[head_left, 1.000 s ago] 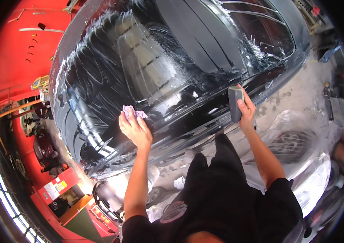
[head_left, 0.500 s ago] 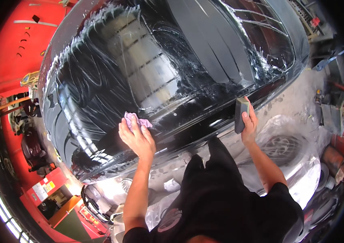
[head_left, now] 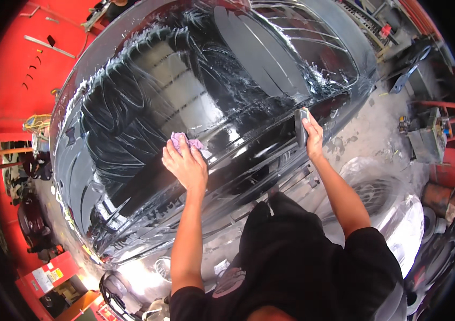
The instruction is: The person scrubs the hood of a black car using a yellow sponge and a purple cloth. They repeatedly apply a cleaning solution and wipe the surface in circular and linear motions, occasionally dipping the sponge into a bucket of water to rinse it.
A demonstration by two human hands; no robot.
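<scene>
My left hand (head_left: 189, 167) presses a crumpled lilac cloth (head_left: 179, 138) against the glossy black panel of a car (head_left: 147, 176). The fingers lie over the cloth and cover much of it. In my right hand (head_left: 315, 142) is a dark sanding block (head_left: 300, 128), gripped along its side near the car's edge. Whitish smeared residue streaks much of the panel to the left and beyond the cloth. A duller grey strip (head_left: 259, 53) runs across the car's far part.
Right of my legs, clear plastic sheeting (head_left: 409, 214) wraps a wheel. A metal box (head_left: 428, 142) and tools stand at the right. A red cabinet (head_left: 53, 275) is at the lower left, with a red wall (head_left: 2, 91) behind. My legs stand close to the car's near side.
My left hand and the cloth have slid slightly farther up the panel. My right hand, still holding the block, has shifted up and left in view. The whole view has tilted somewhat.
</scene>
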